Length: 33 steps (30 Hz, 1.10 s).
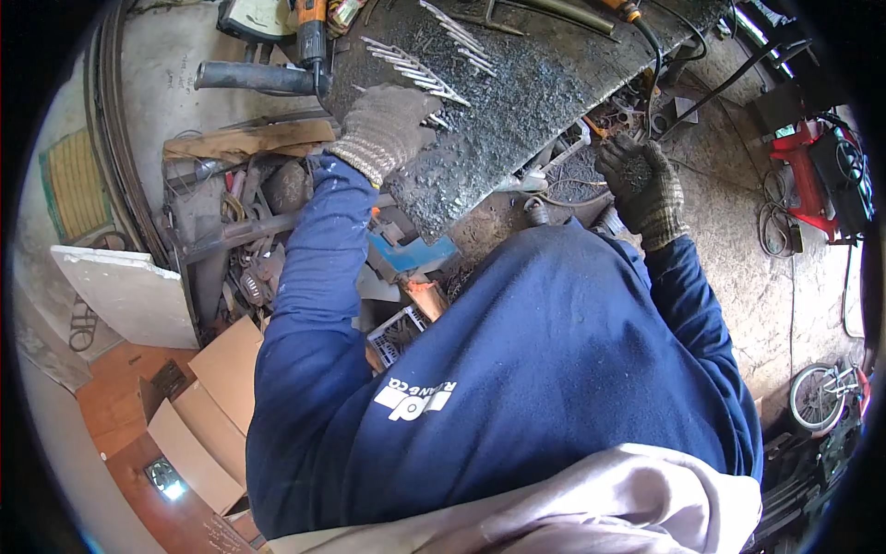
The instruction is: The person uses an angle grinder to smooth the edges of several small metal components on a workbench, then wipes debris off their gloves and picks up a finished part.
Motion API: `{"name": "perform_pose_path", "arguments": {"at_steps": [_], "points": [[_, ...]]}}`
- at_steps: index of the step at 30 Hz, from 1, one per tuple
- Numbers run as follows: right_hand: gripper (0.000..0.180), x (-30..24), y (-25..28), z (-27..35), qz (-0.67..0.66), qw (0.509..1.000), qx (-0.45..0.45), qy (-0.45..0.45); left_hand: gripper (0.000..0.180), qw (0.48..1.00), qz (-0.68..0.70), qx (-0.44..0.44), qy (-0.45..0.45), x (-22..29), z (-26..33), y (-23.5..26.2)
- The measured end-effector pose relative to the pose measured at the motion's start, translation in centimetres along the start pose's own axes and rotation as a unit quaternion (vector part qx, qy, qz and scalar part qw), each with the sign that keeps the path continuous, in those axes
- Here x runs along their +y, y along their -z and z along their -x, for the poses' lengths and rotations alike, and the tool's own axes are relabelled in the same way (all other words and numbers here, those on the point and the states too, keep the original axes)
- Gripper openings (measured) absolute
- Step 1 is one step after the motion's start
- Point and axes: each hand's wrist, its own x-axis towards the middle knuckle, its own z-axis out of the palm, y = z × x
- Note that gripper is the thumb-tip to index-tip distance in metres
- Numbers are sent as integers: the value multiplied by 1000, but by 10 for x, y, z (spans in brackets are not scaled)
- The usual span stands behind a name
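Gloves cover both hands. The left hand (386,127) lies palm-down, fingers curled loosely, on the near left edge of the dark, scorched metal table (517,102), touching the nearest of the thin metal rods (415,69) laid in a row there — it grips nothing. The right hand (639,185) hangs off the table's near right edge, cupped around a small heap of dark bits (637,171). An angle grinder (309,42) rests at the far left corner.
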Motion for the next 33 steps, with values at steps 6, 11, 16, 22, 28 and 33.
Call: {"name": "perform_pose_path", "arguments": {"at_steps": [6,11,16,22,28,33], "points": [[34,5,10,-5,93,993,-3,68,66,986,-80,-109,97,14,-14,20],[33,11,5,-2,-7,1000,-3,-1,104,963,-85,-224,124,-9,-43,15],[39,21,10,-2,6,1000,18,7,104,967,-54,-245,31,-26,-54,7],[37,22,13,0,-1,1000,1,5,87,969,-4,-246,-20,-25,-48,19],[35,23,15,1,55,998,1,40,81,977,48,-202,-41,-39,-39,21],[35,26,22,-3,-13,999,30,-4,95,974,-90,-205,28,-34,-47,20]]}}
